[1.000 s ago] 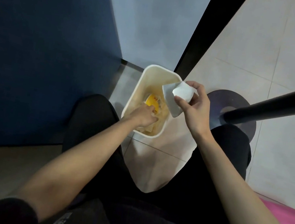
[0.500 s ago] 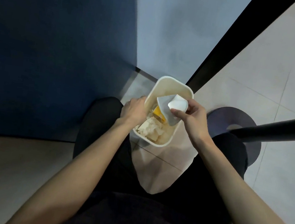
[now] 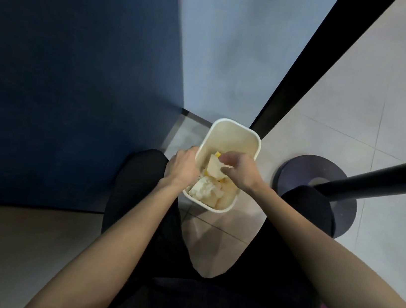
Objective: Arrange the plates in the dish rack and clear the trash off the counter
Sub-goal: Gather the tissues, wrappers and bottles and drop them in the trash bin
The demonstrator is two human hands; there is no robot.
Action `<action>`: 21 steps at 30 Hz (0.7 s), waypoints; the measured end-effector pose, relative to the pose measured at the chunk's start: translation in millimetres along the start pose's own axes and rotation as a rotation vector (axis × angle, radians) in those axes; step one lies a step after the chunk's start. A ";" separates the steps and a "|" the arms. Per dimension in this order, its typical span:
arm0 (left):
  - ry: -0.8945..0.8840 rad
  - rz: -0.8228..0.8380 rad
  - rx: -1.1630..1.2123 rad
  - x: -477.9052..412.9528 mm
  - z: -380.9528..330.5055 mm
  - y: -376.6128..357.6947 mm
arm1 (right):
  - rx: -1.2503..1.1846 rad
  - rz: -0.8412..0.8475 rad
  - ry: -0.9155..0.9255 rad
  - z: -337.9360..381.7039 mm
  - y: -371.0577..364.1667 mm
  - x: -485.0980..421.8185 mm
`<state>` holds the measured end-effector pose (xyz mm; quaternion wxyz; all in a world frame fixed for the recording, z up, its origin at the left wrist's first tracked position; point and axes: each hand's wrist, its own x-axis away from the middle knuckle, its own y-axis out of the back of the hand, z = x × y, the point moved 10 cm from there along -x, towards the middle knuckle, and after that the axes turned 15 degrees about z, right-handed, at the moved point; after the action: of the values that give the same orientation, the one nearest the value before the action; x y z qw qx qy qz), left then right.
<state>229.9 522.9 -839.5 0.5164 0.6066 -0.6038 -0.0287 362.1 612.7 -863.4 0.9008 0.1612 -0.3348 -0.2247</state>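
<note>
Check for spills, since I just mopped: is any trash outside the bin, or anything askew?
Nothing stands out. The bin stands upright, the trash lies inside it, and no litter shows on the floor around it.

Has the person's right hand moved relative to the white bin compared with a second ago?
Yes. The right hand was at the right rim of the bin; it has shifted inward and now sits over the trash inside.
</note>
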 end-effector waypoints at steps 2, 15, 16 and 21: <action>-0.009 -0.001 -0.021 -0.6 -1.6 -1.3 | 0.000 -0.100 0.031 -0.6 13.1 17.6; -0.011 -0.018 -0.190 3.6 -13.0 -4.0 | 0.080 -0.129 -0.035 -48.7 14.3 53.5; -0.008 -0.014 -0.184 3.9 -13.2 -3.8 | 0.041 -0.114 -0.026 -47.6 12.2 54.2; 0.005 0.065 -0.093 13.3 -14.3 -5.1 | 0.095 -0.016 -0.078 -41.9 13.4 63.0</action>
<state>246.4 519.8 -828.5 0.5463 0.5618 -0.6201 -0.0385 436.9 597.5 -854.4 0.8766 0.1976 -0.3785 -0.2220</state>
